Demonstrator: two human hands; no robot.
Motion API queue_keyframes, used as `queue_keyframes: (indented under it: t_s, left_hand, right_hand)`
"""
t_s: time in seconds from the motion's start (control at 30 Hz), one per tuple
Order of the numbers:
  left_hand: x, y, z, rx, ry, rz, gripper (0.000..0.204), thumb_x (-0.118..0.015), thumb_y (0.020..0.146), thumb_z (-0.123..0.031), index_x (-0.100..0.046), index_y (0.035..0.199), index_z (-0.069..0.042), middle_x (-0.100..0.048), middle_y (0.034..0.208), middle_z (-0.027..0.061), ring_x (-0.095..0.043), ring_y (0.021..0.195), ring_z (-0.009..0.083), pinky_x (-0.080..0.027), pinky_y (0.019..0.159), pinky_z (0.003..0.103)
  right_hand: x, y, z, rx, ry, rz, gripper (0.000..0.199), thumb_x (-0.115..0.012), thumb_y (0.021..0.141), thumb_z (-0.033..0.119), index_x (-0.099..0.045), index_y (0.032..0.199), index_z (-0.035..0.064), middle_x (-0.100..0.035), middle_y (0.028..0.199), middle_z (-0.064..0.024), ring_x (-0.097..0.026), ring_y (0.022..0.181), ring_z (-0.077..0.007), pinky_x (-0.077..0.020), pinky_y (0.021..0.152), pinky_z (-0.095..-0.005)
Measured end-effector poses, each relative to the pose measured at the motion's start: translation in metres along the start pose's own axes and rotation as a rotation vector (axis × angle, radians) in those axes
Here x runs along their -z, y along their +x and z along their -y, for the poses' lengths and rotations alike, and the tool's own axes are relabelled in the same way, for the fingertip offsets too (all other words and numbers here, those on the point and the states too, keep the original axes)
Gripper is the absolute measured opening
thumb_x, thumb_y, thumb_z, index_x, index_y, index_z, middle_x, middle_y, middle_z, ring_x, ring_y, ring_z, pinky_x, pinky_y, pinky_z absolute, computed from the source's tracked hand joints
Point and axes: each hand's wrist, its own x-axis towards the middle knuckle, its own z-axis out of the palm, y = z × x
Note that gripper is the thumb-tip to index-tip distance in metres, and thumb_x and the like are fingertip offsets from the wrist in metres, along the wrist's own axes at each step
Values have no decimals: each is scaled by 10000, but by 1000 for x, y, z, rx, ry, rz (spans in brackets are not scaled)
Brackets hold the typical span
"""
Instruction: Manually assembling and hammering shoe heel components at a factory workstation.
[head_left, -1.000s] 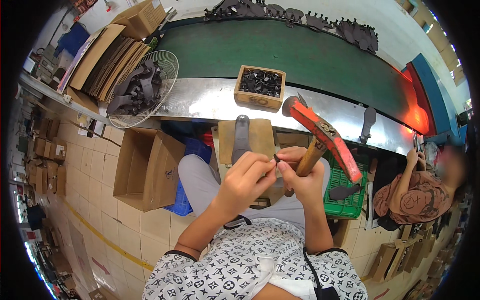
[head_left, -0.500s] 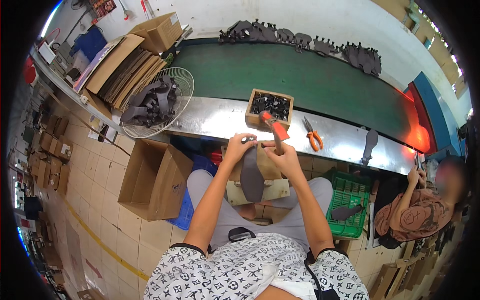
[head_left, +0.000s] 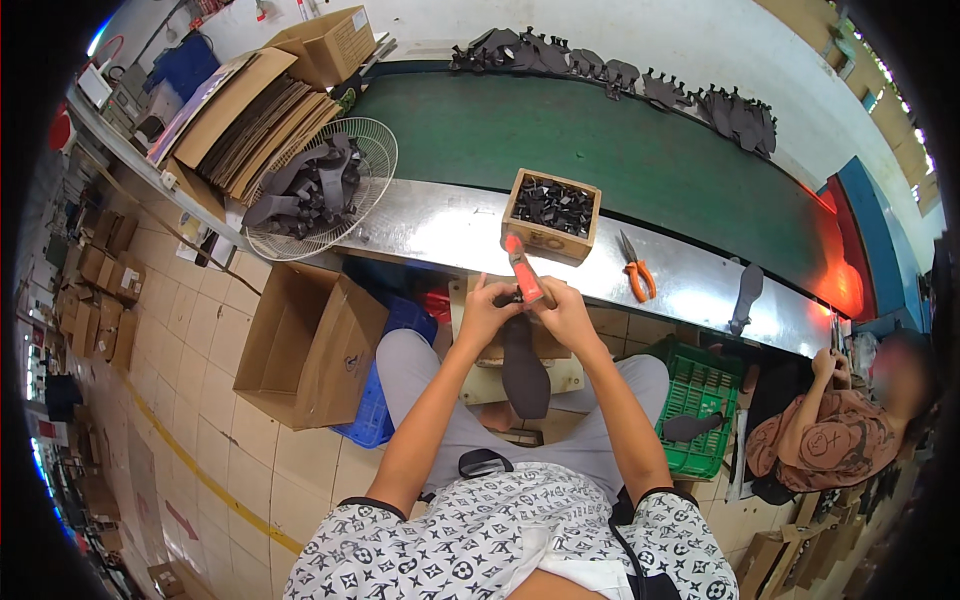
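Observation:
A dark grey shoe sole [head_left: 525,372] hangs lengthwise between my knees, its broad end toward me. My left hand [head_left: 487,310] is closed at the sole's far narrow end, where a small dark piece shows by the fingertips. My right hand [head_left: 566,318] is closed around a hammer [head_left: 526,277] with a red-painted head, held just above that same end. Its fingertips are close to the sole, but I cannot tell whether they touch it. Under the sole is a pale block-like stand [head_left: 566,378], partly hidden by the sole and my hands.
Past my hands, a wooden box [head_left: 545,240] of small black pieces and orange-handled pliers [head_left: 637,272] rest on the metal ledge [head_left: 430,215]. Left are a wire basket [head_left: 385,175] of soles and a cardboard box [head_left: 300,350]. Right are a green crate [head_left: 690,455] and a seated person [head_left: 825,430].
The hammer head has come left and toward me, over the sole's far end. My hands have drawn closer together, and the sole sits slightly nearer and further right. The view has shifted a little.

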Motion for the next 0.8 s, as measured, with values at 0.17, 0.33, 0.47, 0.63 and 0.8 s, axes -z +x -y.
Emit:
queue_keyframes:
  t_s: [0.17,0.33,0.47,0.63,0.8]
  left_hand:
    - [6,1,2,-84,-14,7,345,-818,735,-131,-697,1039,-20,-718,923,120,-688,919,286,-448,1041,406]
    - [13,1,4,13,-274,56,381,-811,725,-108,-700,1085,-57,-720,942,142,-692,966,281,-540,850,324]
    - [17,2,4,82,-288,143,318,-796,735,-101,-730,1043,-60,-731,939,122,-685,947,235,-523,862,319]
    - [17,6,10,59,-268,153,233,-759,740,-84,-770,973,-68,-756,906,51,-674,918,165,-397,1072,394]
    - [15,8,18,45,-304,179,200,-727,773,-79,-762,965,-36,-760,899,59,-675,861,139,-324,1142,418]
  right_hand:
    - [2,-4,21,77,-99,-5,258,-684,803,60,-667,1059,34,-658,974,-132,-626,856,-356,-503,746,-406]
    - [5,-7,36,-12,-335,82,276,-683,808,95,-669,1084,85,-659,982,-122,-634,876,-349,-507,738,-432]
    - [6,-11,53,-150,-213,78,247,-650,875,119,-638,1114,55,-674,925,-154,-637,766,-344,-505,676,-390]
    - [13,-42,96,-280,152,-236,279,-577,978,148,-565,1183,-40,-639,783,-179,-640,686,-224,-490,642,-328]
    - [17,-65,119,-270,8,-227,284,-551,984,125,-537,1215,-40,-638,811,-206,-646,694,-281,-492,642,-360]
